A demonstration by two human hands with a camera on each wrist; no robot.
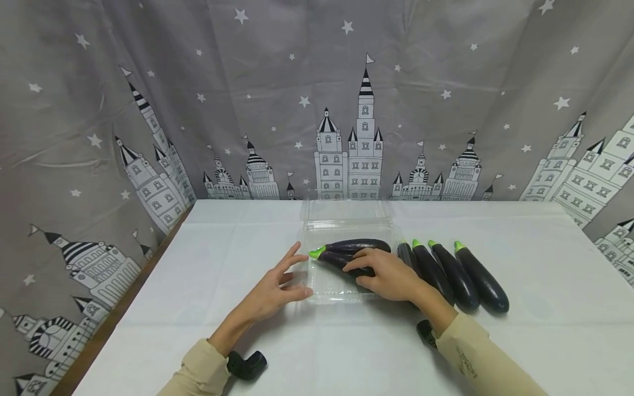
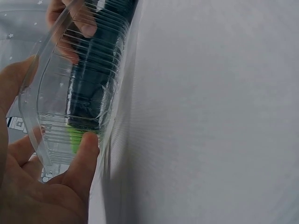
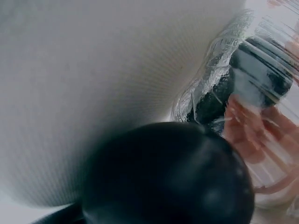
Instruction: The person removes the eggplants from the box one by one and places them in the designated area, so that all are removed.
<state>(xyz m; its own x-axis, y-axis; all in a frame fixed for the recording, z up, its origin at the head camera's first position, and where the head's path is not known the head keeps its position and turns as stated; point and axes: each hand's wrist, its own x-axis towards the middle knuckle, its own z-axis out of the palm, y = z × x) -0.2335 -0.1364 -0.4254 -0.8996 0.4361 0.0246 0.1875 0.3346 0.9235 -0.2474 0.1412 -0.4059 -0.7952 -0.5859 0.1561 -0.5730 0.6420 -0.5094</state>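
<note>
Fingers (image 1: pixel 358 265) of the right hand (image 1: pixel 391 275) lie curled over the nearer of two eggplants (image 1: pixel 346 259) inside a clear plastic clamshell container (image 1: pixel 317 286), apparently setting it down beside the one just beyond the fingertips (image 1: pixel 359 245). Both eggplants lie on their sides with their green caps pointing toward the left hand (image 1: pixel 272 294).

That hand's fingers (image 1: pixel 292 258) are spread and nearly straight, gripping nothing. In the left wrist view the thumb (image 2: pixel 86 149) presses against the ribbed end wall of the container (image 2: pixel 56 121), probably to brace the light tray so it does not slide while it is filled. The green cap (image 2: pixel 74 137) shows through the plastic just past the thumb.

Beyond the right hand's knuckles, on the side away from the container, four more eggplants (image 1: pixel 458 275) lie in a row on the white counter (image 1: pixel 545 264), caps pointing away from the person; the nearest one is partly hidden by the hand and wrist. The container's open lid (image 1: pixel 346 212) lies flat past the fingertips, toward a grey curtain (image 1: pixel 148 82) printed with castles and stars.

The right wrist view is mostly blocked by a dark blurred shape; only a corner of the container (image 3: pixel 219 79) shows.
</note>
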